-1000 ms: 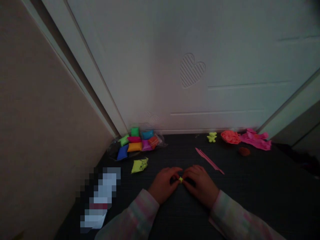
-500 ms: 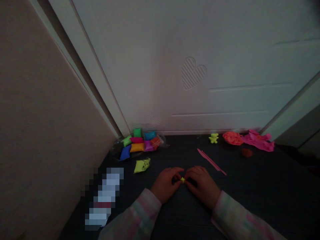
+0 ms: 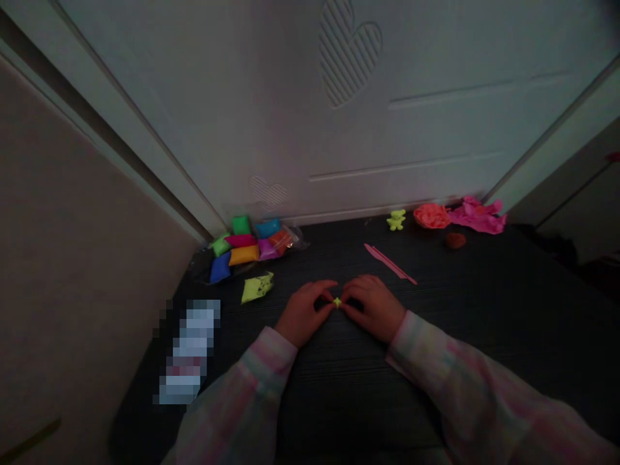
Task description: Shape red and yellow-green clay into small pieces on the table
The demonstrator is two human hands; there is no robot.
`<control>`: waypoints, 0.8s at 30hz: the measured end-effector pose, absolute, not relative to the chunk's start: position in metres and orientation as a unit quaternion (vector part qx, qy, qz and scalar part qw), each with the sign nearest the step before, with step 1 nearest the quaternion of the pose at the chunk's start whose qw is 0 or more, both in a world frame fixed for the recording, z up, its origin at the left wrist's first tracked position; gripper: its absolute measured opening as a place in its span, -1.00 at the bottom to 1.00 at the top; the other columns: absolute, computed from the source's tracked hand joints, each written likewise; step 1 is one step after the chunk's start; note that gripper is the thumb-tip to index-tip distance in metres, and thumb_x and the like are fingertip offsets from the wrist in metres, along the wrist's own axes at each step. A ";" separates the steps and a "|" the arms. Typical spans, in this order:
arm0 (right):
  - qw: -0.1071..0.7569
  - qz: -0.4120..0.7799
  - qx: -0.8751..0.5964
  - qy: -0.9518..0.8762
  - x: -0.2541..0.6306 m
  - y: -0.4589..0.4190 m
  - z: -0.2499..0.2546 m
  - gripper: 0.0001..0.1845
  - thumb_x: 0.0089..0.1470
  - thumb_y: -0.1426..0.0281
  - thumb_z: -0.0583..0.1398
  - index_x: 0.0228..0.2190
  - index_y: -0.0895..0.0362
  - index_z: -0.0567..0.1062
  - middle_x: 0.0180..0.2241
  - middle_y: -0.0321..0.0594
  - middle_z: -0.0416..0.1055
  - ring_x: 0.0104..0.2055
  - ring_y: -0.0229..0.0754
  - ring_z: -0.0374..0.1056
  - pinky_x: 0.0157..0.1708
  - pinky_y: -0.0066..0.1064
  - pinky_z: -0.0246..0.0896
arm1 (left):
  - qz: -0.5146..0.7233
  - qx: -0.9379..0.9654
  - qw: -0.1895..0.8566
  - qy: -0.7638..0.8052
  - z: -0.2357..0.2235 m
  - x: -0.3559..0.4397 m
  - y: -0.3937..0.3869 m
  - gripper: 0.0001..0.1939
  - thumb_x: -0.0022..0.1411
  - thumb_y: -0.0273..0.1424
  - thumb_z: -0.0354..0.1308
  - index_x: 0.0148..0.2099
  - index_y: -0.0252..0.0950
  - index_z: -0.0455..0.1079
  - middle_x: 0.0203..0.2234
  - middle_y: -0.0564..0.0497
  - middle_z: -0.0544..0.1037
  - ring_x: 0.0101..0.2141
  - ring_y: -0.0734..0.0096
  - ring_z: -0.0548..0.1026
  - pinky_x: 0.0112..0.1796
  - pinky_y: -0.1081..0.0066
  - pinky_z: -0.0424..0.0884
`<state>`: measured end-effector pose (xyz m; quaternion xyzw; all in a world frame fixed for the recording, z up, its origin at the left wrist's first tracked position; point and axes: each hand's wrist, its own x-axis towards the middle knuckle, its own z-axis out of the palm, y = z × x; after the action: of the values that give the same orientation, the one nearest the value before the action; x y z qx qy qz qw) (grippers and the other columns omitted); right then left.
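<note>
A tiny yellow star-shaped piece of clay (image 3: 338,302) sits between my two hands, low over the dark table (image 3: 349,400). My left hand (image 3: 304,310) pinches its left side with thumb and finger. From the other side, my right hand (image 3: 375,305) pinches it the same way. Beyond my right hand lie slim pink modelling tools (image 3: 390,263), side by side. Left of my left hand rests an opened yellow clay packet (image 3: 257,287). A small yellow bear figure (image 3: 396,220) is at the back of the table.
Several coloured clay packets (image 3: 243,255) lie in clear plastic at the back left. A coral-coloured mass (image 3: 432,216), a crumpled pink piece (image 3: 478,216) and a brown lump (image 3: 455,241) are at the back right. A blurred-out pale item (image 3: 191,352) lies left. A white panel (image 3: 217,97) rises behind.
The view has tilted down and shifted, so the table things appear higher in it. Both hands keep their pinch on the yellow star-shaped piece.
</note>
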<state>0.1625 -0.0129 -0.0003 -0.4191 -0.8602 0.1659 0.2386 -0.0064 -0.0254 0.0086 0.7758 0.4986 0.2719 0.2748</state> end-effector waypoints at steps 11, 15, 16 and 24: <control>0.242 0.209 -0.401 -0.858 0.170 -0.010 0.003 -0.93 -0.13 0.39 0.16 -0.53 0.14 0.38 -0.38 -0.24 0.36 -0.27 -0.21 0.24 -0.24 -0.31 0.06 | 0.274 0.789 0.266 0.481 0.009 -0.009 -0.028 -0.55 -0.05 -0.61 -0.02 -0.05 -0.27 0.18 -0.41 0.08 0.41 -0.32 0.51 0.36 -0.23 0.44 0.28; 0.244 0.199 -0.411 -0.856 0.170 -0.010 0.004 -0.89 -0.11 0.46 0.12 -0.42 0.14 0.40 -0.36 -0.23 0.37 -0.26 -0.21 0.24 -0.24 -0.31 0.06 | 0.264 0.799 0.257 0.475 0.009 -0.008 -0.029 -0.54 -0.04 -0.50 0.05 -0.02 -0.28 0.15 -0.40 0.07 0.39 -0.32 0.48 0.35 -0.21 0.41 0.27; 0.242 0.193 -0.408 -0.859 0.170 -0.010 0.004 -0.88 -0.10 0.46 0.11 -0.41 0.13 0.41 -0.35 -0.23 0.37 -0.26 -0.20 0.24 -0.24 -0.30 0.06 | 0.263 0.802 0.252 0.474 0.009 -0.008 -0.029 -0.55 -0.02 -0.48 0.06 -0.02 -0.28 0.15 -0.41 0.07 0.39 -0.32 0.48 0.34 -0.21 0.41 0.27; 0.240 0.175 -0.398 -0.868 0.167 -0.011 0.001 -0.90 -0.07 0.41 0.12 -0.44 0.10 0.43 -0.36 -0.26 0.39 -0.25 -0.21 0.25 -0.20 -0.28 0.00 | 0.274 0.803 0.241 0.471 0.005 -0.006 -0.028 -0.59 0.02 -0.49 0.04 -0.03 -0.28 0.16 -0.41 0.09 0.43 -0.28 0.49 0.35 -0.17 0.40 0.25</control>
<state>0.1673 -0.0108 0.0007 -0.3980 -0.8679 0.1749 0.2402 -0.0063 -0.0279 0.0052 0.8028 0.4712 0.2741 0.2415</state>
